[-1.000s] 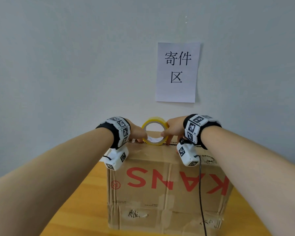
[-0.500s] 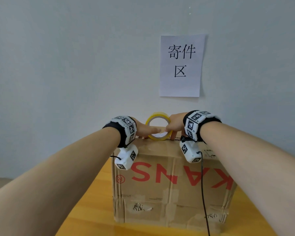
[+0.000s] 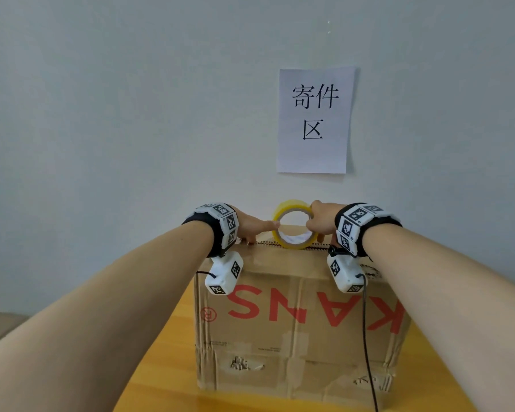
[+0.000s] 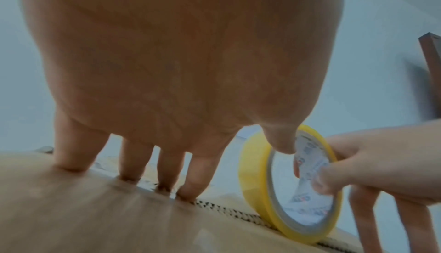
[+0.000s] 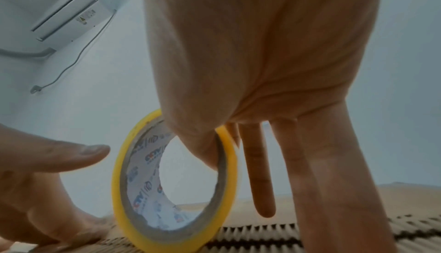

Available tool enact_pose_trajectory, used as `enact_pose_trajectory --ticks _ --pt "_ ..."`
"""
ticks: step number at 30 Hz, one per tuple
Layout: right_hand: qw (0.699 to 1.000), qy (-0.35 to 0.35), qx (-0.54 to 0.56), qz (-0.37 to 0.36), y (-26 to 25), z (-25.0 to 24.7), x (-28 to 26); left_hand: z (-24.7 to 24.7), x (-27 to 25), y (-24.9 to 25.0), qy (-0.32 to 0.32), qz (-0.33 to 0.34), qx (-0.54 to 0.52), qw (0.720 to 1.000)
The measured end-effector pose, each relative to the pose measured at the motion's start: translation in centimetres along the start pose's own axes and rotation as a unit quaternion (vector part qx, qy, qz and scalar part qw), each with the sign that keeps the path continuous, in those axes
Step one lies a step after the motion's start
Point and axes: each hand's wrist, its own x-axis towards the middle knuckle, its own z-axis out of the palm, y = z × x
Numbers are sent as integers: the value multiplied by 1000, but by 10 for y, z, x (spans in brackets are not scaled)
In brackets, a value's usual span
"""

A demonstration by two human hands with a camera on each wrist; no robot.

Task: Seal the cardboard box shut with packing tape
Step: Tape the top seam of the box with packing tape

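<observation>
Tape roll (image 3: 293,224): yellow, white inner core printed in blue and red. Cardboard box (image 3: 295,322): brown, red lettering. Table (image 3: 164,379): orange wood. Wall sheet (image 3: 314,120): white, black characters.

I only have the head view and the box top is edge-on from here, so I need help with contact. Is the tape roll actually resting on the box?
Observer: Yes. In the left wrist view the tape roll stands on edge with its lower rim on the cardboard box.
Operator: How does the right hand grip it?
Observer: The right hand pinches the roll's rim, thumb inside the core; its other fingers point down toward the box.
Operator: And the left hand?
Observer: The left hand has four fingertips pressed on the box top, thumb tip reaching the roll's near face.
Operator: Any tape laid on the top yet?
Observer: I cannot tell; no strip shows plainly in any view.
</observation>
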Motion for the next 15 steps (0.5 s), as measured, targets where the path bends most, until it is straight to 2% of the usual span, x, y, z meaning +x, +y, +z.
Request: enact_pose_trajectory --ticks 9,15 --pt "999 34 -8 42 40 -9 -4 1 8 -4 29 -17 17 999" --pt "998 37 -22 50 37 -5 -7 7 17 -8 22 -26 10 999"
